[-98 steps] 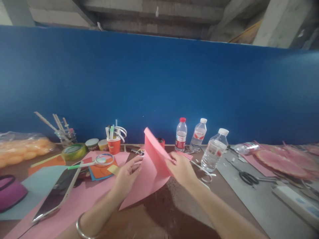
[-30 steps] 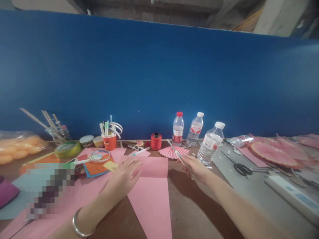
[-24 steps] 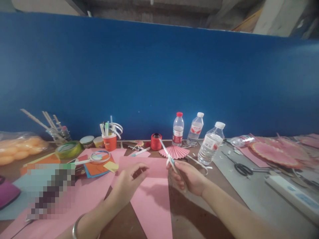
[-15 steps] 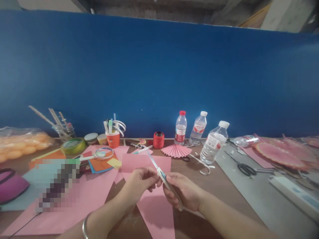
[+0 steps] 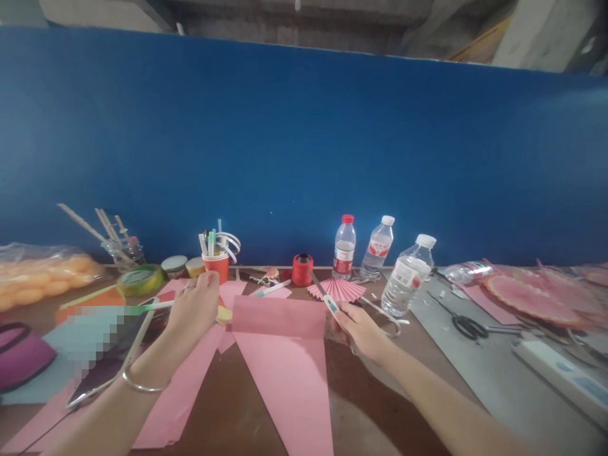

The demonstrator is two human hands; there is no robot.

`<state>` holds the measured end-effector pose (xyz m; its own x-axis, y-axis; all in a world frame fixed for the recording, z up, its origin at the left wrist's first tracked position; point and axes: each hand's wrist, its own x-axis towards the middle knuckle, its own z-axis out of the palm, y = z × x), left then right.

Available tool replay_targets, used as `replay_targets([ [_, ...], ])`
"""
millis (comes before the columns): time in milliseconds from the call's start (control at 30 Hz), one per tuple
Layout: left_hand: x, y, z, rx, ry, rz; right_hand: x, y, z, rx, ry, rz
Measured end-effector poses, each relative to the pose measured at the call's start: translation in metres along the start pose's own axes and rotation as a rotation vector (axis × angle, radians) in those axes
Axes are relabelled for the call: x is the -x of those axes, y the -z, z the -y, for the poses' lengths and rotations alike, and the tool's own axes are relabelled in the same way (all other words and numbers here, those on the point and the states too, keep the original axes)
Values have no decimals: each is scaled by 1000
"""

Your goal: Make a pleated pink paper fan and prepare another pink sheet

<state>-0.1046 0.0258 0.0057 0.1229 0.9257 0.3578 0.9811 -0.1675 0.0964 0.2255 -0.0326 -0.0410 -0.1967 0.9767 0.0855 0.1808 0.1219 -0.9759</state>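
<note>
Fingers of the right hand [image 5: 363,329] wrap a white-and-blue plastic craft knife [image 5: 331,304], seemingly readied beside the creased pink paper sheet [image 5: 289,373] on the brown counter [image 5: 228,405]. Whether the left hand [image 5: 194,305] pinches anything, I cannot tell; any cut would call for steadying the sheet.

Central pink sheet [image 5: 287,361], cut off at bottom
</note>
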Motion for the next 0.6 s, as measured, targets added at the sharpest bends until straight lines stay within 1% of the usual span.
replay_targets([
  [100, 7, -6, -6, -74, -28, 9, -2, -2, -8, -21, -36, 5],
  [267, 7, -5, -16, -72, -99, 38, -3, -4, -13, -70, -115, -18],
  [433, 5, -6, -15, -18, -113, -27, -3, -5, -12, -66, -142, -57],
  [500, 4, -10, -16, 17, -137, -40, -3, -7, -13, -88, -145, -74],
  [600, 5, -23, -19, 71, -236, 6, -4, -9, -17, -112, -149, -112],
])
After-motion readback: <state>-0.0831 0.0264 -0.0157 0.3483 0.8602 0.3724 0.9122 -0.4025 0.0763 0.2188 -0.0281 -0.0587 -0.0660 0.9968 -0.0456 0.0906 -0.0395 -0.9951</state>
